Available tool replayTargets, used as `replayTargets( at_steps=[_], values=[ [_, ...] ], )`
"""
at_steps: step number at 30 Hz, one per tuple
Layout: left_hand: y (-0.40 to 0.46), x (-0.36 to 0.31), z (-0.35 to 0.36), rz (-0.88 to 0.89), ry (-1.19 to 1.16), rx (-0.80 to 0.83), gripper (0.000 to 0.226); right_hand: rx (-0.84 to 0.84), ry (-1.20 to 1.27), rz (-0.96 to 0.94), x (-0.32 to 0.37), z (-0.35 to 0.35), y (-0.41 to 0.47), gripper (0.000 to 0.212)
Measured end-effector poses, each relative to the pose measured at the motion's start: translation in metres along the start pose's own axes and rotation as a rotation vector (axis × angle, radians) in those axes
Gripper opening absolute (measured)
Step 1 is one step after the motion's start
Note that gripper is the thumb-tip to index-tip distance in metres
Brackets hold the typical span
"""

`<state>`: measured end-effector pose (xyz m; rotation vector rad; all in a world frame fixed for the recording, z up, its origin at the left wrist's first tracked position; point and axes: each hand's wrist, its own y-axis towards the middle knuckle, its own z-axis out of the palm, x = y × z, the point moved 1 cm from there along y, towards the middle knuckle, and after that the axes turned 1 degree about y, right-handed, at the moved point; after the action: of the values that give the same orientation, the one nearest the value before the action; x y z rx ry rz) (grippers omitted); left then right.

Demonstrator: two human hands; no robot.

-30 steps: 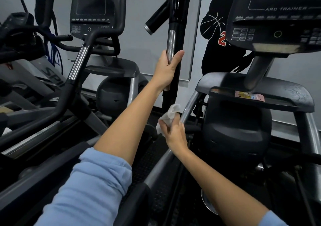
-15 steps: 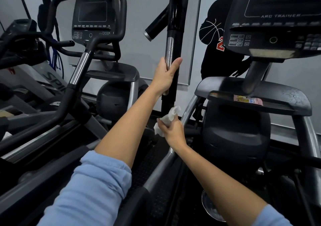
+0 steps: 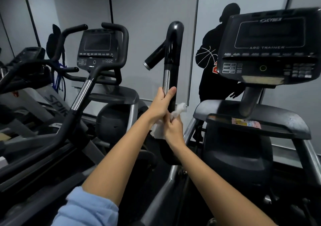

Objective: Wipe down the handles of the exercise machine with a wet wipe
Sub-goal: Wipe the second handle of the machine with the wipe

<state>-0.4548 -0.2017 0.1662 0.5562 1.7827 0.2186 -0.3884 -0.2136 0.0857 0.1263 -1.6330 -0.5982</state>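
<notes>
White wet wipe (image 3: pixel 160 131) sits bunched in my right hand (image 3: pixel 173 128), pressed against the upright handle (image 3: pixel 171 64) directly at 6 o'clock of my left hand (image 3: pixel 160 104), which grips it. Wiping step underway, I judge; next, stroke upward.

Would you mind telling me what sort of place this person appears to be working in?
Most likely a gym: an elliptical-type machine with a console marked ARC TRAINER, a second similar machine to the left, and a basketball player mural on the wall.
</notes>
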Motion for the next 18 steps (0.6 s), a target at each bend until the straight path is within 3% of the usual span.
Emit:
replayTargets(
  at_steps=[3,8,12,18],
  values=[
    [0.0,-0.003,-0.004,-0.039,0.012,0.027,0.032,0.059,-0.027,-0.07,0.016,-0.004,0.017,0.024],
    [0.002,0.0,-0.009,-0.08,0.051,0.089,0.046,0.087,-0.1,-0.033,-0.008,-0.007,-0.022,0.035],
    [0.005,-0.004,-0.014,-0.128,0.093,0.145,0.053,0.102,-0.078,-0.045,0.012,-0.01,0.005,0.032],
    [0.005,-0.015,-0.019,-0.125,0.042,0.17,0.039,0.106,-0.025,-0.085,0.024,-0.007,0.018,0.032]
  ],
)
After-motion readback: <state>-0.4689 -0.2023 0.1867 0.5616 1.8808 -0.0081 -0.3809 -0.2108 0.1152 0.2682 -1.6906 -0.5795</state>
